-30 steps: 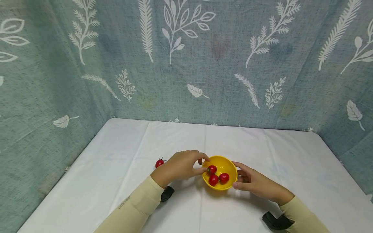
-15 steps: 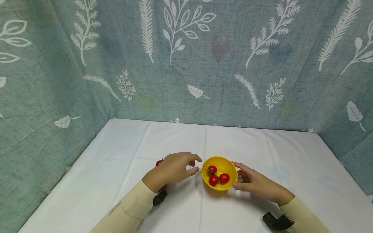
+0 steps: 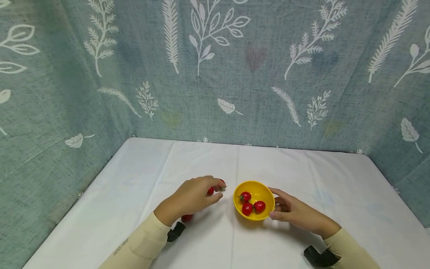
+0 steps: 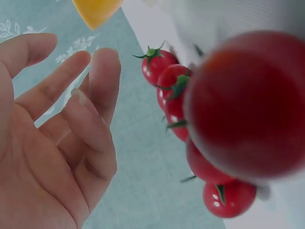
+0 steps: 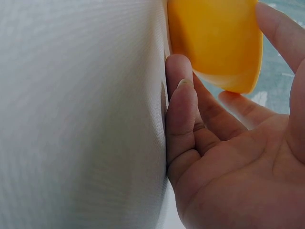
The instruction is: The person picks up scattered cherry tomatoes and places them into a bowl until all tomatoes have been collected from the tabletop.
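Observation:
A yellow bowl (image 3: pixel 261 190) with 3 red cherry tomatoes (image 3: pixel 247 209) in it stands on the white table. At its right side my right hand (image 3: pixel 296 213) holds it, thumb at the near rim and index finger at the far side. My left hand (image 3: pixel 189 197) hovers left of the bowl above loose cherry tomatoes (image 3: pixel 187 218), fingers loosely bent. Nothing is between its thumb and fingers in the left wrist view, where several tomatoes (image 4: pixel 228 198) with green stems lie in a row beside the hand (image 4: pixel 57 138). The hand hides part of that row in the head view.
White cloth covers the table (image 3: pixel 141 168). A grey-green curtain (image 3: pixel 215 89) with white leaf prints hangs behind it and along both sides. Each wrist wears a black camera (image 3: pixel 176 231) below the sleeve.
My left hand has drawn back leftward from the bowl to over the loose tomatoes, uncovering some near its fingertips. The right hand and the bowl stay in place.

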A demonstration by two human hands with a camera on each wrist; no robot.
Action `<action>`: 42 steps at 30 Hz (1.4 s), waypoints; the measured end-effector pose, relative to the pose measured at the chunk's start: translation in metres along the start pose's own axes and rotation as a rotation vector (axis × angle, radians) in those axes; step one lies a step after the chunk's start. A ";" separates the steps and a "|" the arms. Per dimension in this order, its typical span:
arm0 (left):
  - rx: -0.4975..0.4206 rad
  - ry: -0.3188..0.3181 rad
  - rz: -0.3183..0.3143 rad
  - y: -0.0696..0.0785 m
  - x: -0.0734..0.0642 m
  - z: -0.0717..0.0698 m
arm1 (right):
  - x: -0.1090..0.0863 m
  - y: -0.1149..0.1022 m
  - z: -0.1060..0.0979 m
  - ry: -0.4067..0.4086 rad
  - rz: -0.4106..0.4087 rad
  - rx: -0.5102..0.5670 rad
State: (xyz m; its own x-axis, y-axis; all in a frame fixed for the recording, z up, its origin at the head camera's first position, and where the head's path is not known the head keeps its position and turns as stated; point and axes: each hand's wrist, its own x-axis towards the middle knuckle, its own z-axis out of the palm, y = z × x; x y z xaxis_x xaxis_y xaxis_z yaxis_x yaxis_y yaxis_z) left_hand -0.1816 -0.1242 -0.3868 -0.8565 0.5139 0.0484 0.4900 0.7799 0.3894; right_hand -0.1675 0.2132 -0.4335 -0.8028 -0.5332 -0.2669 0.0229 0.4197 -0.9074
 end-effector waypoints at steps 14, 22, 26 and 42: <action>0.024 0.041 -0.073 -0.016 -0.020 -0.008 | -0.001 -0.001 -0.002 0.000 -0.006 0.007; 0.049 0.042 -0.115 -0.025 -0.032 -0.008 | -0.001 0.000 -0.001 0.004 -0.012 0.002; 0.064 0.041 -0.128 -0.028 -0.039 -0.010 | -0.002 -0.001 -0.001 0.005 -0.018 -0.005; 0.074 -0.031 -0.126 -0.036 -0.062 -0.017 | -0.002 -0.003 -0.002 -0.013 -0.036 0.025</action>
State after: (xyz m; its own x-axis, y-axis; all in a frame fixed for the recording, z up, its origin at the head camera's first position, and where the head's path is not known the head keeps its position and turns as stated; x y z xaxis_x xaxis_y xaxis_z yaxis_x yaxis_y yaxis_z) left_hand -0.1492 -0.1900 -0.3883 -0.9070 0.4205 -0.0255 0.3908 0.8624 0.3218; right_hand -0.1667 0.2147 -0.4296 -0.7958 -0.5571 -0.2375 0.0085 0.3818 -0.9242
